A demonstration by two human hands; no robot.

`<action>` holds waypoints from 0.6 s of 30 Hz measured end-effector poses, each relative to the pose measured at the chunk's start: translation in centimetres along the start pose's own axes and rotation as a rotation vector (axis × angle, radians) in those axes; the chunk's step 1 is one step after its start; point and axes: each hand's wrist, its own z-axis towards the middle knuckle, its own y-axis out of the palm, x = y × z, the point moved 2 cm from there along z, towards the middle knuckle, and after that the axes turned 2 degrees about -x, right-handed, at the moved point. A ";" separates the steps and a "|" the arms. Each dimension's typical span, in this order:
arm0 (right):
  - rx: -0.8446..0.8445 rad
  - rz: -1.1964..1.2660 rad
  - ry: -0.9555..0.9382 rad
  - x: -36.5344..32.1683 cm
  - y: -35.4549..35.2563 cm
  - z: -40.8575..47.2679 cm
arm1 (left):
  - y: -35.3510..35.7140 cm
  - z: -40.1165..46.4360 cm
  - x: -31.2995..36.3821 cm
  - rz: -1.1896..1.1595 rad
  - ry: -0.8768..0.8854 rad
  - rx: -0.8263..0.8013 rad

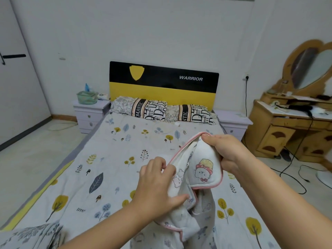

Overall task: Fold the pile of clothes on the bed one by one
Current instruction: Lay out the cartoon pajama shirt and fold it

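Note:
A small white garment (202, 169) with pink trim and cartoon prints hangs lifted above the bed (115, 159). My right hand (226, 151) grips its upper pink edge, fingers curled round the cloth. My left hand (158, 184) pinches the pink trim lower down on the left side, thumb underneath. The garment's lower part drapes toward me and out of the frame's bottom. A grey leaf-patterned cloth (32, 236) lies at the bottom left corner, mostly cut off.
The bed has a tree-and-leaf printed sheet and two pillows (161, 110) at a yellow and black headboard (163, 83). White nightstands (89, 114) flank it. A wooden dressing table (294, 123) with cables on the floor stands at the right.

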 end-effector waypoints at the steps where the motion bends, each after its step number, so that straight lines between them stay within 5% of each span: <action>1: 0.002 0.001 0.008 0.0 -0.2 -0.1 | 0.3 0.5 -0.1 0.046 -0.004 -0.038; 5: -0.012 -0.003 0.063 -0.1 -1.8 -0.3 | -0.9 3.3 -3.1 -0.190 -0.366 -0.153; 11: 0.004 -0.034 0.114 0.7 -3.3 0.1 | -4.8 8.4 -4.1 -0.351 -0.421 -0.006; 16: 0.337 -0.699 -0.215 2.0 -2.7 0.5 | -6.6 10.8 -2.0 -0.431 -0.438 0.025; 18: 0.289 -0.701 -0.374 2.4 -0.9 -0.9 | -6.9 11.6 -1.0 -0.452 -0.408 0.038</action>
